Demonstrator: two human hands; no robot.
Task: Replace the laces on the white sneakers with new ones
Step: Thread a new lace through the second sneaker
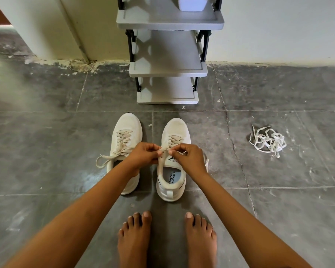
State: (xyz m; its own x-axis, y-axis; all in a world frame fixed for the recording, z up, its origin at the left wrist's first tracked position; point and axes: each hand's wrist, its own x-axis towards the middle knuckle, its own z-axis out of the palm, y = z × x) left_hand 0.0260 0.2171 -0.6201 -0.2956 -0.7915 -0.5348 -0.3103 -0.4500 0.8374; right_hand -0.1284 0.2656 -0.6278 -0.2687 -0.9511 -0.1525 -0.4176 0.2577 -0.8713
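Two white sneakers stand side by side on the dark tiled floor, toes pointing away from me. The left sneaker [127,132] is laced, with a tied bow [112,156] spilling to its left side. Over the right sneaker [174,132] both hands meet near the top eyelets. My left hand [143,154] pinches the lace [173,141] of the right sneaker, and my right hand [189,158] pinches the same lace beside it. A loose lace end [207,163] hangs on that shoe's right side. A tangled pile of white laces [267,141] lies on the floor to the right.
A grey tiered shoe rack [167,69] stands against the wall straight ahead, with a white container [191,3] on its top shelf. My bare feet [166,238] rest on the floor just behind the sneakers. The wall's base [66,62] runs across the back.
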